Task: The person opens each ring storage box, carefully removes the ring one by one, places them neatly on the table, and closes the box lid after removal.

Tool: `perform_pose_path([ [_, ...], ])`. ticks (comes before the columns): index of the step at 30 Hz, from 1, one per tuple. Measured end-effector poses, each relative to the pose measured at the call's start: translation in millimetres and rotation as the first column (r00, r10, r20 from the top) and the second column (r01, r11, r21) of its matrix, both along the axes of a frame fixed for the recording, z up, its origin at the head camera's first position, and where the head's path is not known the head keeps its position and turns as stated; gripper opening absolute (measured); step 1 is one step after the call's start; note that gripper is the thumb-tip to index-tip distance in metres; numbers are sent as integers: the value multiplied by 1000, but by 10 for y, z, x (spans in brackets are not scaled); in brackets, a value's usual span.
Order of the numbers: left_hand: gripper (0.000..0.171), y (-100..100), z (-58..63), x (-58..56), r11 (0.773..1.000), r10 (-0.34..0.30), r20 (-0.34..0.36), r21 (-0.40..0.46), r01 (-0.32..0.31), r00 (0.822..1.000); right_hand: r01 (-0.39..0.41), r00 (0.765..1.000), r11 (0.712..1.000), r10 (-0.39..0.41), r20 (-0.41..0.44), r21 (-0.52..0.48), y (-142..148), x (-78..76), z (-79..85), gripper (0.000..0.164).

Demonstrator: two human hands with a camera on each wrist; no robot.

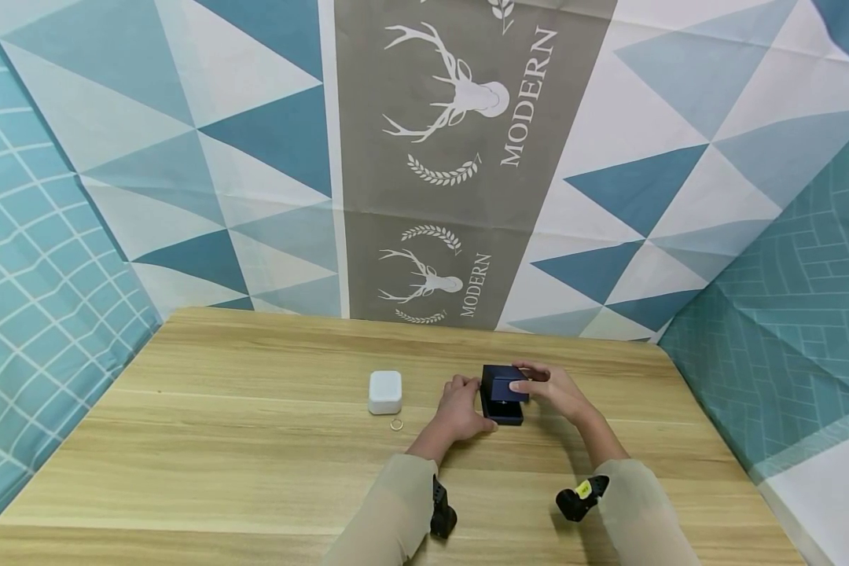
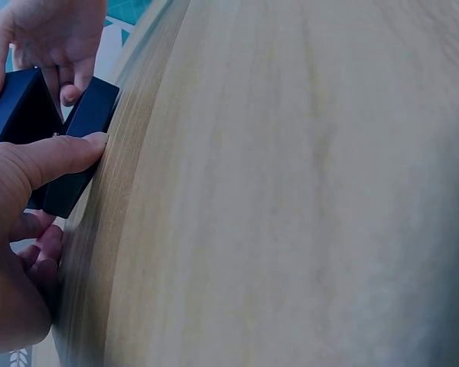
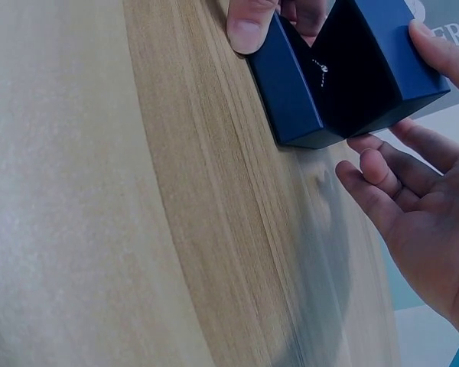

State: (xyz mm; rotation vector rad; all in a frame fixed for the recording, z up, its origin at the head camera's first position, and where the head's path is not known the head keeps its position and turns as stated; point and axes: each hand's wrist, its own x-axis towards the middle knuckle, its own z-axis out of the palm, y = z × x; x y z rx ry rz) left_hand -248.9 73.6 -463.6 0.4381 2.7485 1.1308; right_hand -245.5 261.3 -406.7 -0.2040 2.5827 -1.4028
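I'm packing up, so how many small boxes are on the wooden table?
2: a white, rounded box to the left of the person's left hand, and an open, dark blue, square-edged box held by that hand and the right hand. No others show.

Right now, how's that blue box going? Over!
Left fingers hold the base, right fingers the lid. Blue box partly open, sparkly piece inside. White case and loose ring off left, not blocking.

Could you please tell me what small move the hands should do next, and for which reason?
Probably the right hand should gently lower the blue lid: it stands only partly open, a small sparkling ornament already sits inside, and the left hand holds the box's base steady on the table.
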Motion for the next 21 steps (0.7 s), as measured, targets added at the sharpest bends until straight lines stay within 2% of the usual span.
perform_pose_path([
  [12,81,-4,-8,6,1000,2,7,4,-2,1000,-8,1000,1000,8,0,-8,16,-20,-22,57],
  [21,81,-2,0,0,1000,-4,7,-4,4,1000,3,1000,1000,-3,-4,23,2,5,-4,57],
])
